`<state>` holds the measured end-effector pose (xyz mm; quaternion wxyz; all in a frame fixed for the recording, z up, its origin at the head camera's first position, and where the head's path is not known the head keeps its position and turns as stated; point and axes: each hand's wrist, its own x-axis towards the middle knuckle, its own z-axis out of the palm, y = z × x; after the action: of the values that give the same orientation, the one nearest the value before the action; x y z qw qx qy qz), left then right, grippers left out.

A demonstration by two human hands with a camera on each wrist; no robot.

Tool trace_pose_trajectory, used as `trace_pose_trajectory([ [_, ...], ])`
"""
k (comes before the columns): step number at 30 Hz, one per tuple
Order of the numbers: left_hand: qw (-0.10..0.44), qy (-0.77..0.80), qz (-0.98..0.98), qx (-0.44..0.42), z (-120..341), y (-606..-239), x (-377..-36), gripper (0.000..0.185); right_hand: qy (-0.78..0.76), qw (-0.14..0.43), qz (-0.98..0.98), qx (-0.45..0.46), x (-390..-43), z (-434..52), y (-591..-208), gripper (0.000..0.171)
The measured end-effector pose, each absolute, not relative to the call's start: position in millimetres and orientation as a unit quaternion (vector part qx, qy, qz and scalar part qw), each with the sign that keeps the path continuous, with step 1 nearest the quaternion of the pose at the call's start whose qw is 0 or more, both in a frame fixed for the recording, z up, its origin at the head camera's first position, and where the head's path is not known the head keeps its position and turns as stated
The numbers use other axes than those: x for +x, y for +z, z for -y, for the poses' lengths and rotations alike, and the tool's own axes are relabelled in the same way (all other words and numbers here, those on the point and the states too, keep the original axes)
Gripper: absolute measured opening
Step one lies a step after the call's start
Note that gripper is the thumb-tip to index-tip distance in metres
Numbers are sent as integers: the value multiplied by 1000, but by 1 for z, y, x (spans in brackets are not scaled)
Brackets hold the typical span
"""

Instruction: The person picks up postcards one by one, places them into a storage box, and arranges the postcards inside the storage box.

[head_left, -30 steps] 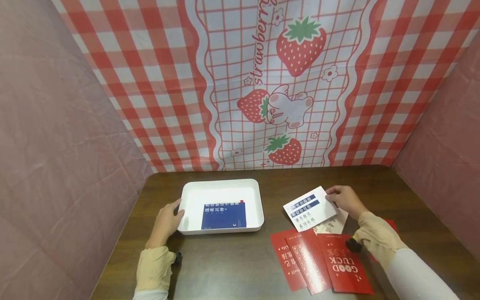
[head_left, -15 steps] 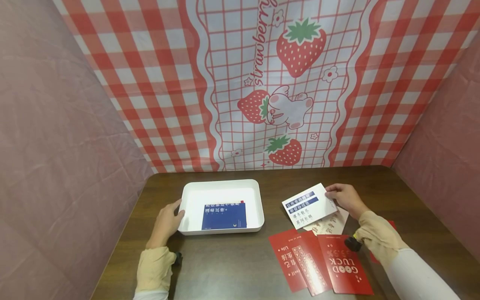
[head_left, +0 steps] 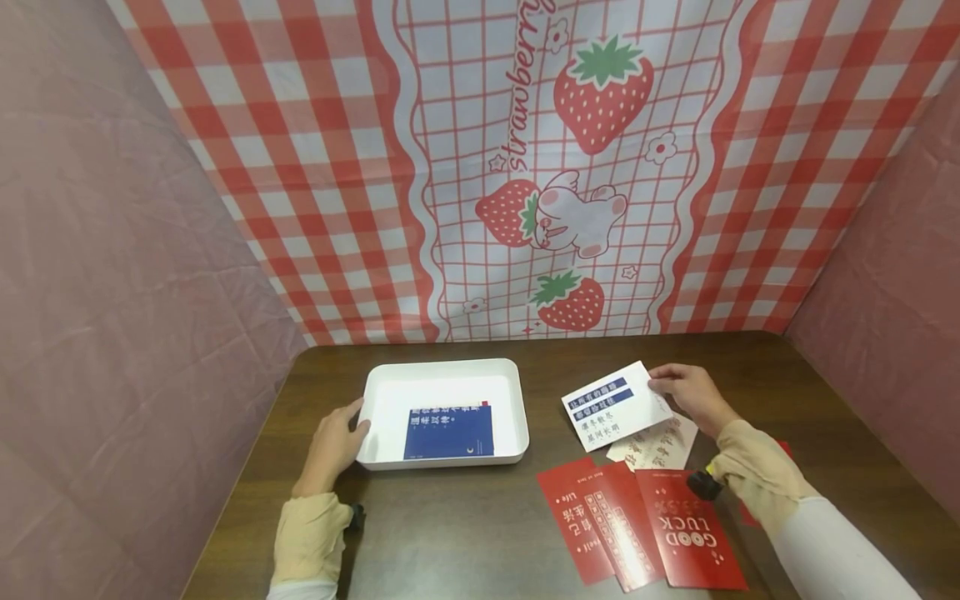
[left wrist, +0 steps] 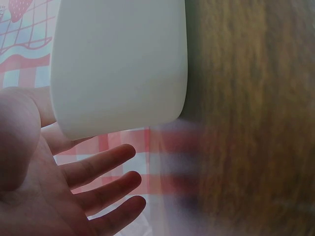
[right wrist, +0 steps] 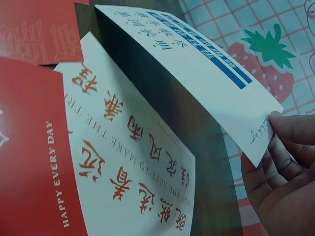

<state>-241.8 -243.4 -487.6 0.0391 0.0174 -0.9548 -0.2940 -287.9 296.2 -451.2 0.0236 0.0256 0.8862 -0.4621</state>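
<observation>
Head view — right hand (head_left: pixel 690 396) fingers pinch a white card (head_left: pixel 615 406), blue-banded, lifted.

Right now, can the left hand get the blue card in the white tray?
Probably yes. The left hand rests on the white tray edge, and the blue card lies uncovered inside, close by, with only the low rim between.

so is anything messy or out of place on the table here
Mildly. The red cards lie fanned and overlapping, askew to the table edge, partly under the right sleeve. The white card is lifted at a tilt in the right hand. The blue card lies flat in the white tray. Nothing looks spilled or damaged.
</observation>
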Motion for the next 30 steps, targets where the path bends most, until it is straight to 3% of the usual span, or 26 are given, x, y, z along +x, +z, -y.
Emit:
trace_pose_trajectory([
  [21, 37, -299, 953, 21, 242, -488, -241, 50, -567, 43, -821, 49, -288, -293, -446, 40],
  [30, 38, -300, 953, 20, 243, -488, -241, 50, -610, 54, -789, 58, -287, -290, -441, 35],
])
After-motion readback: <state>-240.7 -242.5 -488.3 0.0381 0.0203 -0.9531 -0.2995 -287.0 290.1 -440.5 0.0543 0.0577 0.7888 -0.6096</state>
